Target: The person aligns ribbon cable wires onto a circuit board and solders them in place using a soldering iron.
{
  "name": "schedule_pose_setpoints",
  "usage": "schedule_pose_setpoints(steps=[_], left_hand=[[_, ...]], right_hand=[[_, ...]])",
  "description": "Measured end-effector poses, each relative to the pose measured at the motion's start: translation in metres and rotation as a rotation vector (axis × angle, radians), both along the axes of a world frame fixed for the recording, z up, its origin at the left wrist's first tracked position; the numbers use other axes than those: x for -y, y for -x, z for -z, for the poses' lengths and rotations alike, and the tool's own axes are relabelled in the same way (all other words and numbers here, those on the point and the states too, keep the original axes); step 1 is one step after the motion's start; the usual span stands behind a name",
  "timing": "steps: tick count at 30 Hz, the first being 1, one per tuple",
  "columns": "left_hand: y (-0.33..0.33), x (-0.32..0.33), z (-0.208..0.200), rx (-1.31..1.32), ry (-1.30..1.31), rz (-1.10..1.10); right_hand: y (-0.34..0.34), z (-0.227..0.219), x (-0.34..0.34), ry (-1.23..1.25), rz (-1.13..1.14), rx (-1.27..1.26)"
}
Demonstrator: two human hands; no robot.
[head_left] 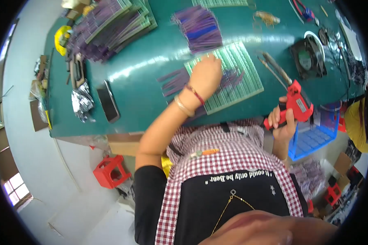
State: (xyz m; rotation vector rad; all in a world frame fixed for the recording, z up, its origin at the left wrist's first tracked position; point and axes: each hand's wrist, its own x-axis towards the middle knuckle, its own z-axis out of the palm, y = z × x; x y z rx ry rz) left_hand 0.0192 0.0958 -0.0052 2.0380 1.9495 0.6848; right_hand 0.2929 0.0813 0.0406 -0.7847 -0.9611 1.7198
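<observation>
Gripped in the right hand (285,121), a red soldering gun (301,104) — bright body, pale label on the side, long thin metal rods at the front. Under the left hand (208,72), a flat green board (249,81) with close, pale parallel lines; across the board and out past its left edge, thin purple strips (173,83), partly blurred.

Gun handle wrapped by the curled fingers of the right hand, body just beyond that hand, rod tips just right of the board. Board directly below the left hand, on the green table (145,102); strips to either side of that hand. Left fingers bent downward, back of the hand uppermost — fingertips hidden, so impossible to tell whether pinching a strip or only pressing.

Gun's long axis on a slant, rods pointing up and to the left. Board set askew, lines running from upper left to lower right. Strips lying left to right, right ends slightly higher. Farther off, a purple bundle (198,28) beyond the board and a black fan (308,59) to the right.
</observation>
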Motion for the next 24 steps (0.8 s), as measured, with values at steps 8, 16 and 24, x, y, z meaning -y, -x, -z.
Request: schedule_pose_setpoints(steps=[8, 16, 24], left_hand=[[-0.005, 0.011, -0.02, 0.287, -0.078, -0.025], [0.017, 0.031, -0.037, 0.488, -0.003, -0.093], [0.056, 0.027, -0.039, 0.484, -0.015, -0.243]], right_hand=[[0.009, -0.001, -0.03, 0.021, 0.121, -0.035], [0.023, 0.014, -0.047, 0.165, -0.022, -0.148], [0.029, 0.004, -0.052, 0.129, -0.096, -0.093]])
